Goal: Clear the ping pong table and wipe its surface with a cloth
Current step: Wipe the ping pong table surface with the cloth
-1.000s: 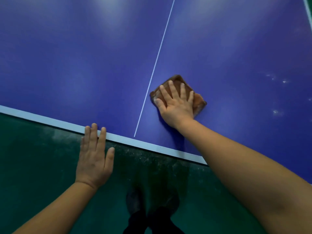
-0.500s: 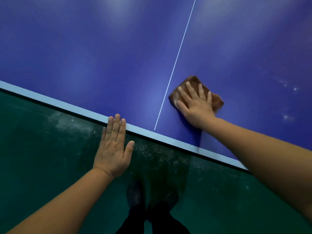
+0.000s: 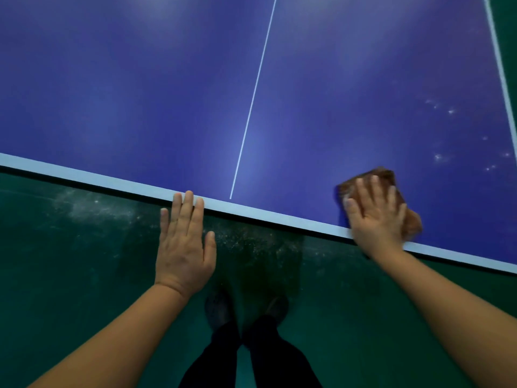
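The blue ping pong table (image 3: 140,93) fills the upper view, with a thin white centre line and a white band along its near edge. My right hand (image 3: 375,214) presses flat on a folded brown cloth (image 3: 383,176) at the near edge, right of the centre line; most of the cloth is hidden under the palm. My left hand (image 3: 184,242) is held flat with straight fingers, its fingertips on the white edge band just left of the centre line. White dust specks (image 3: 443,158) dot the surface beyond the cloth, to the right.
The green floor (image 3: 70,275) lies below the table edge, dusted with pale powder near my left hand. My dark-trousered legs and shoes (image 3: 246,331) stand close to the edge. The table's right side line (image 3: 500,68) shows at the upper right.
My right hand has slid the cloth to the right and back toward the near edge, away from the centre line. My left hand has stayed flat at the edge band.
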Tool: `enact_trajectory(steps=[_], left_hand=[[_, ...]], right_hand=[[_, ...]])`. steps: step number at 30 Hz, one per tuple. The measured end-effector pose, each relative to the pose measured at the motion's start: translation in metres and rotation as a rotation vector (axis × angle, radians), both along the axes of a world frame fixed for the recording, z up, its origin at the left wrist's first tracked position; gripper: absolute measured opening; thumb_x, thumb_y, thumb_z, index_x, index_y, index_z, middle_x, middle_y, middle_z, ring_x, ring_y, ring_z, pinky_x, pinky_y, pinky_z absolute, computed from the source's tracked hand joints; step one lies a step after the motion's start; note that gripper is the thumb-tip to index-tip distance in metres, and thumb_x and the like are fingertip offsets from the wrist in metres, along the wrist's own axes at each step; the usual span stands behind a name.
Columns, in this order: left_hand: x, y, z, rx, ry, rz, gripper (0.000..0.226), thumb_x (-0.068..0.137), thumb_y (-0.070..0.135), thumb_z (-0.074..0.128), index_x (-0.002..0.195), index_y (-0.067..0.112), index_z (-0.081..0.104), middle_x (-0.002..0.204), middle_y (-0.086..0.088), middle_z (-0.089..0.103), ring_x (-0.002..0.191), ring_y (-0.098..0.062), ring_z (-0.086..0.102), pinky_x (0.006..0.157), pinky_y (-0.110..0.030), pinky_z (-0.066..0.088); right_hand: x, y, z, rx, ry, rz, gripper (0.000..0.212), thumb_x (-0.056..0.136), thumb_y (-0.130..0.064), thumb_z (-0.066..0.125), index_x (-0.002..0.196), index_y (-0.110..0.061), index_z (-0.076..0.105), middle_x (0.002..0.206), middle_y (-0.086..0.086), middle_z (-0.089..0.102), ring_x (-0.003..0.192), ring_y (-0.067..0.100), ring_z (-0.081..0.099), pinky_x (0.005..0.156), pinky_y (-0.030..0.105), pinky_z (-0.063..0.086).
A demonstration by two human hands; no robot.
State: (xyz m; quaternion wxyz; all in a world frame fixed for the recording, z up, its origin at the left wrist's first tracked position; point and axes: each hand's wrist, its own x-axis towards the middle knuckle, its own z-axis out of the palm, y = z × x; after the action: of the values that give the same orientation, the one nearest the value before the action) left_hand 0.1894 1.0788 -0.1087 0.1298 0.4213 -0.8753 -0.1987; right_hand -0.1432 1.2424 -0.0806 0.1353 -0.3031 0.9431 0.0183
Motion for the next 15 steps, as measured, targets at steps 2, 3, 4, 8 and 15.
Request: enact_trajectory(steps=[2, 3, 4, 8, 15], left_hand=[[-0.016, 0.012, 0.005, 0.007, 0.012, -0.054, 0.063, 0.092, 0.029, 0.037, 0.149, 0.001, 0.035, 0.160, -0.018, 0.029, 0.152, -0.032, 0.015, 0.124, -0.045, 0.001], [-0.026, 0.018, 0.007, 0.013, 0.024, -0.082, 0.062, 0.092, 0.028, 0.038, 0.149, 0.002, 0.036, 0.159, -0.017, 0.030, 0.152, -0.032, 0.016, 0.124, -0.045, 0.002], [-0.037, 0.024, 0.009, 0.015, 0.038, -0.113, 0.061, 0.092, 0.027, 0.038, 0.148, 0.003, 0.037, 0.159, -0.017, 0.031, 0.151, -0.032, 0.017, 0.124, -0.046, 0.003], [-0.087, 0.044, 0.021, 0.007, 0.080, -0.258, 0.056, 0.093, 0.026, 0.039, 0.143, 0.001, 0.046, 0.154, -0.017, 0.041, 0.146, -0.031, 0.031, 0.123, -0.048, 0.006], [-0.169, 0.077, 0.024, -0.012, -0.021, -0.459, 0.060, 0.097, 0.036, 0.035, 0.145, 0.002, 0.046, 0.153, -0.016, 0.042, 0.145, -0.033, 0.035, 0.122, -0.048, 0.007]], right_hand=[[-0.024, 0.018, 0.004, 0.001, 0.023, -0.271, 0.069, 0.095, -0.069, 0.015, 0.158, -0.041, 0.014, 0.168, -0.010, 0.000, 0.154, 0.029, -0.002, 0.120, 0.059, -0.003], [-0.026, 0.016, 0.003, -0.010, 0.029, -0.404, 0.066, 0.098, -0.066, 0.017, 0.158, -0.039, 0.014, 0.168, -0.008, 0.001, 0.153, 0.031, -0.002, 0.119, 0.061, -0.003], [-0.022, 0.007, 0.003, -0.024, 0.033, -0.500, 0.064, 0.100, -0.064, 0.018, 0.159, -0.038, 0.015, 0.168, -0.006, 0.001, 0.153, 0.033, -0.001, 0.119, 0.062, -0.003], [0.033, -0.043, -0.002, -0.024, 0.037, -0.187, 0.061, 0.102, -0.062, 0.021, 0.158, -0.041, 0.009, 0.168, -0.008, -0.003, 0.153, 0.031, -0.004, 0.119, 0.059, -0.005], [-0.035, 0.035, 0.002, -0.025, -0.013, 0.039, 0.071, 0.089, -0.072, 0.011, 0.155, -0.048, 0.012, 0.166, -0.017, -0.003, 0.154, 0.023, -0.006, 0.120, 0.052, -0.008]])
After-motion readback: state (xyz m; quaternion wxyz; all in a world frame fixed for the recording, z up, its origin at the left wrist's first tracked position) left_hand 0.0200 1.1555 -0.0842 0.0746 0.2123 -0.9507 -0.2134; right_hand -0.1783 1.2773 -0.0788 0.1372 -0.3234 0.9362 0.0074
